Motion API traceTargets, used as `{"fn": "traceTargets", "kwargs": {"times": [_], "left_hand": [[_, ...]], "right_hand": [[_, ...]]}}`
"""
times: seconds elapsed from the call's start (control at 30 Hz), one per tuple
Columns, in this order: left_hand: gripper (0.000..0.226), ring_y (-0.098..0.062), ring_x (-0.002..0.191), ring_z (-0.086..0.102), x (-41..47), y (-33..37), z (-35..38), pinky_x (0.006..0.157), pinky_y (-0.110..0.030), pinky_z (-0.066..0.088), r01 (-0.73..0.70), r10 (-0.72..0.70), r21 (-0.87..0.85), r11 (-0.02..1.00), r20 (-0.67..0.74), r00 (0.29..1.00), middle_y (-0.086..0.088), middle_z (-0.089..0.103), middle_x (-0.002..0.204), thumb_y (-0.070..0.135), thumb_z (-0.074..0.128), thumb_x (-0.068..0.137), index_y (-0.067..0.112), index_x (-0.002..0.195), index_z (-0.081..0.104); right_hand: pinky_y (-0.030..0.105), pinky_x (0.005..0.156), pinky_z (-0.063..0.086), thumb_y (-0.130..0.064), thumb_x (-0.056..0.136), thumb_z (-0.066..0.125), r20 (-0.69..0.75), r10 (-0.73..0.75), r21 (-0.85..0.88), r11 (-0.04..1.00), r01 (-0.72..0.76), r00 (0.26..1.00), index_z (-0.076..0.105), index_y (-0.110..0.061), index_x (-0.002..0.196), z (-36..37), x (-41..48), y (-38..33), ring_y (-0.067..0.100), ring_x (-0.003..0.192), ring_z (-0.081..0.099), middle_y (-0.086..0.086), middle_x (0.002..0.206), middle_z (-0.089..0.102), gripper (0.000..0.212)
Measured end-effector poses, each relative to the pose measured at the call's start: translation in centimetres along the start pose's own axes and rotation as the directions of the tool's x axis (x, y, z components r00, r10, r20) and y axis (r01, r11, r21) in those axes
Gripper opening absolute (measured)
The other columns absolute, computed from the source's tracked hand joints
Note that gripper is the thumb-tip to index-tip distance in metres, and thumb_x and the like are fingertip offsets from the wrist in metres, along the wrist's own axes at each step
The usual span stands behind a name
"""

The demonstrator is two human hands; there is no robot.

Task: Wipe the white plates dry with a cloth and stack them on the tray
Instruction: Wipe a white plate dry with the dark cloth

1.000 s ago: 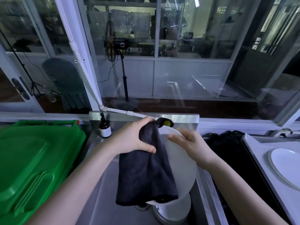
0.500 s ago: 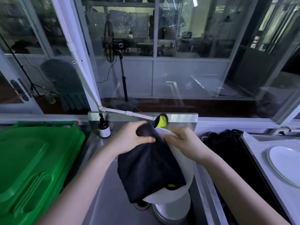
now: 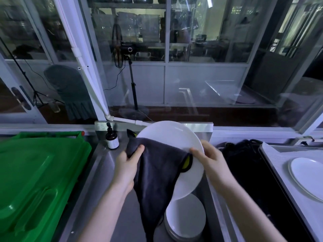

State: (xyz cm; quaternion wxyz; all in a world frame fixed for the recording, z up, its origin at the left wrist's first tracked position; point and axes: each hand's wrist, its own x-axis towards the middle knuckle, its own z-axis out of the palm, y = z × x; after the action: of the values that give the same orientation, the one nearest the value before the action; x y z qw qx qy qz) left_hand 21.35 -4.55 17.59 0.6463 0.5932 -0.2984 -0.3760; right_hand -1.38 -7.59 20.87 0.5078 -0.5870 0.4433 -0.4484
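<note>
The left hand [image 3: 127,165] grips the dark grey cloth with yellow trim [image 3: 157,175], and the right hand [image 3: 209,158] pinches the rim of the round white plate [image 3: 173,137], held tilted above the steel sink [image 3: 104,168]. One white plate [image 3: 309,177] lies already on the grey tray [image 3: 277,159] at the right. A stack of white plates [image 3: 187,217] waits in the sink, so I judge most work remains. The way to the tray looks open, and only its raised edge must be passed.
</note>
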Motion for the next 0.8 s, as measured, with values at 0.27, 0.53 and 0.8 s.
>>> {"fn": "traceTargets", "kwargs": {"times": [0.27,0.53,0.8], "left_hand": [[0.029,0.013,0.081,0.064,0.3,3.7,1.1,0.071,-0.004,0.043,-0.502,0.274,0.342,0.794,0.537,0.798,0.027,0.072,0.087,0.018,0.081,0.078,0.038,0.092,0.068],[0.007,-0.006,0.084,0.072,-1.0,-0.7,0.3,0.069,-0.021,0.052,-0.045,0.044,0.041,0.998,0.024,0.999,0.01,0.076,0.087,0.028,0.07,0.089,0.024,0.094,0.07],[0.019,0.013,0.075,0.063,0.6,1.7,0.4,0.066,-0.004,0.042,-0.379,0.133,0.38,0.844,0.537,0.833,0.026,0.072,0.08,0.015,0.079,0.08,0.029,0.086,0.068]], "right_hand": [[0.022,0.06,0.035,-0.031,0.1,0.059,0.43,-0.185,-0.6,0.672,0.433,0.883,0.055,-0.039,0.06,0.9,3.1,-4.1,0.006,0.059,0.042,-0.008,0.058,0.047,0.041],[0.031,0.056,0.024,-0.033,0.101,0.057,-0.152,-0.199,-0.222,0.961,0.162,0.968,0.039,-0.002,0.063,0.5,2.2,-0.4,0.01,0.059,0.031,-0.004,0.059,0.033,0.052],[0.034,0.058,0.025,-0.03,0.098,0.061,0.267,-0.257,-0.575,0.731,0.368,0.929,0.033,-0.02,0.058,1.5,1.9,-0.8,0.012,0.059,0.031,-0.002,0.055,0.032,0.05]]}}
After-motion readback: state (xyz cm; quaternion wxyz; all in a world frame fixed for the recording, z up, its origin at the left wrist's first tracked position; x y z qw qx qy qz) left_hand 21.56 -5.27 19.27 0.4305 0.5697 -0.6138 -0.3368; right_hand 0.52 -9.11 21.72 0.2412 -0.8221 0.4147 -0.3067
